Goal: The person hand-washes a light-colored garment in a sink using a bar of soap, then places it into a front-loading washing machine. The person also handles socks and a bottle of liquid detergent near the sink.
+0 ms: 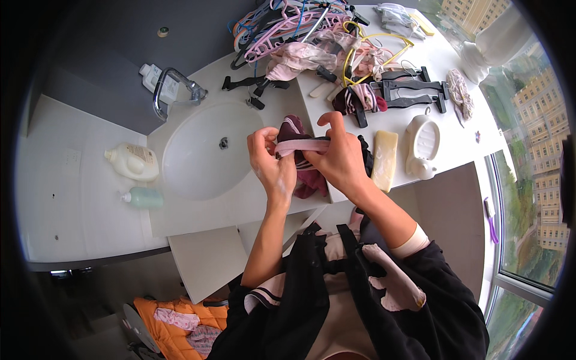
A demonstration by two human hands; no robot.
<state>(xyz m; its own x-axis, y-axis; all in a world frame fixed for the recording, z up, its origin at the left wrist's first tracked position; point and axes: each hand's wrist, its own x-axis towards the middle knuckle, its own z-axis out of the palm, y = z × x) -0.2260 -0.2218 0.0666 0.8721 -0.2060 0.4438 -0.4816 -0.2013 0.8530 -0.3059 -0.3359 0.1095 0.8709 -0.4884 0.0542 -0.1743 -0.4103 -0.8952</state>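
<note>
My left hand (pixel 272 164) and my right hand (pixel 339 157) stretch between them a small maroon knitted garment with pale stripes and a pink band (pixel 302 146), possibly a sock. My left fingers grip one end of the band, with white traces like suds on the wrist. The right thumb presses the other end, its index finger bent above. Beneath, a maroon cloth (pixel 310 183) rests on the counter near the basin's edge. Black fabric (pixel 366 155) is partly hidden behind my right hand. Right of it lies a long cream soap bar (pixel 384 159).
The washbasin (pixel 211 180) with its chrome faucet (pixel 162 92) is on the left. Bottles (pixel 132 162) stand beyond it. Tangled hangers (pixel 292 27), black clip hangers (pixel 414 92) and a striped cloth (pixel 357 100) lie behind. A white soap dish (pixel 425 144) is near the right edge.
</note>
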